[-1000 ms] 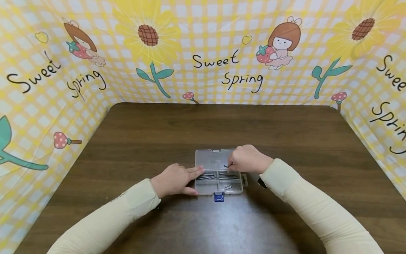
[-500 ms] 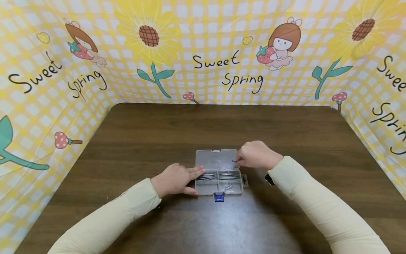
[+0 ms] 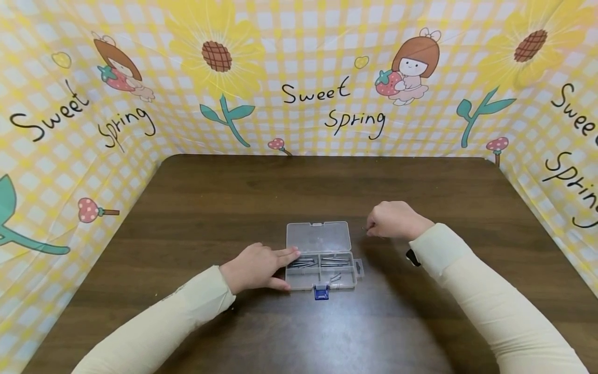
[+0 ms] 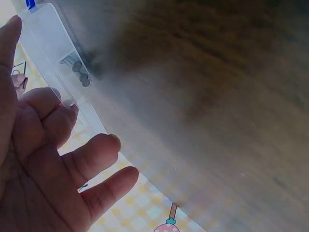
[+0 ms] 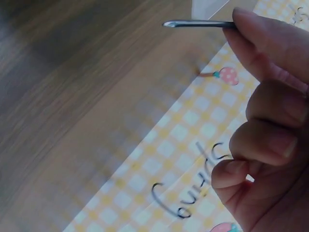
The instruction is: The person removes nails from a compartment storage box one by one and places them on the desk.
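A clear plastic compartment box (image 3: 302,281) lies on the table with its lid (image 3: 318,238) folded back. Nails (image 3: 335,262) fill its two rear compartments, and a few short ones (image 3: 336,278) lie at the front right. My left hand (image 3: 258,266) rests against the box's left side, index finger over the edge and thumb at the front corner. Right of the lid, my right hand (image 3: 397,220) is raised above the table. Its thumb and index finger pinch a nail (image 5: 198,23), pointed tip outward, while the other fingers curl in. The nail's head is hidden by the fingers.
A blue latch (image 3: 321,293) hangs open at the box's front, and a hanging tab (image 3: 358,268) sticks out on its right. The brown wooden table (image 3: 261,192) is bounded at the back and sides by a yellow checked cloth (image 3: 322,57).
My right hand has moved right and slightly away from me, from over the lid to beside it, still pinching the nail. My left hand has stayed on the box.
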Demonstrator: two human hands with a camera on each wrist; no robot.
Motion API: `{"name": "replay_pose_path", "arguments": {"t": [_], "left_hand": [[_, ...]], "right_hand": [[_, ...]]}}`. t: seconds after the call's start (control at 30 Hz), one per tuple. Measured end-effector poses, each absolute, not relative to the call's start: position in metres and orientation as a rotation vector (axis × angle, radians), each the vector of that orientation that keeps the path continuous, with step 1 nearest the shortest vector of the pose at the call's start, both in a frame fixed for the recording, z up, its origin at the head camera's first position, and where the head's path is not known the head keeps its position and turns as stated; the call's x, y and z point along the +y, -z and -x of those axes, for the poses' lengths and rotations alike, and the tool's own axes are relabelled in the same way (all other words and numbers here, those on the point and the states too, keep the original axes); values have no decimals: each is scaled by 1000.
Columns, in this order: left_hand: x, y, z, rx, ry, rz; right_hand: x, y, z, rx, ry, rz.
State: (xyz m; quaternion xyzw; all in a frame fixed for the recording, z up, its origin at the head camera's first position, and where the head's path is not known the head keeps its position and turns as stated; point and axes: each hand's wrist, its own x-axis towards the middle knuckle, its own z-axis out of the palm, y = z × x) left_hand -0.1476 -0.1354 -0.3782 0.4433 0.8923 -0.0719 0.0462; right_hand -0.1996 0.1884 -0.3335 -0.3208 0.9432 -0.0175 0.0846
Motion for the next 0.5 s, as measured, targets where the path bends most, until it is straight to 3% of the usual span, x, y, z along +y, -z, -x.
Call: {"name": "replay_pose_path", "arguments": {"t": [0.5], "left_hand": [[-134,378,149,2747,264,-1374]], "right_hand": [[220,340,215,2775,40,770]]}}
